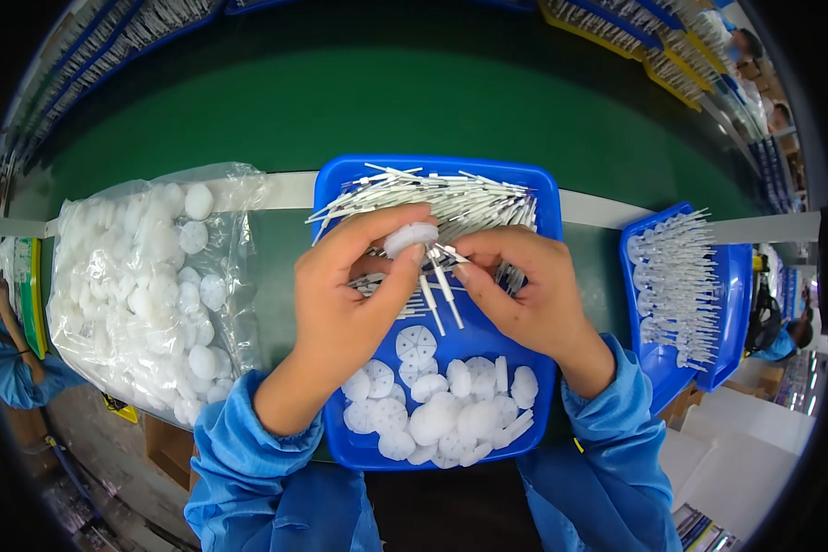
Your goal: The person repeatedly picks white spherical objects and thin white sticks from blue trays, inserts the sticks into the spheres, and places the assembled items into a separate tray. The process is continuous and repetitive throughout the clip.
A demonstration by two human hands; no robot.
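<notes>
Evidently, the left hand point(354, 276) pinches a white disc point(410, 240) while the right hand point(534, 290) closes its fingertips on thin sticks point(447, 295) beside it, above the blue tray point(437, 162), whose loose sticks point(460, 198) and spare discs point(455, 419) lie separately, probably for easy reach.

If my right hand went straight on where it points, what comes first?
Your right hand, seemingly pinching a white stick, would likely meet the other sticks beside the white disc in your left hand; depth is unclear.
</notes>
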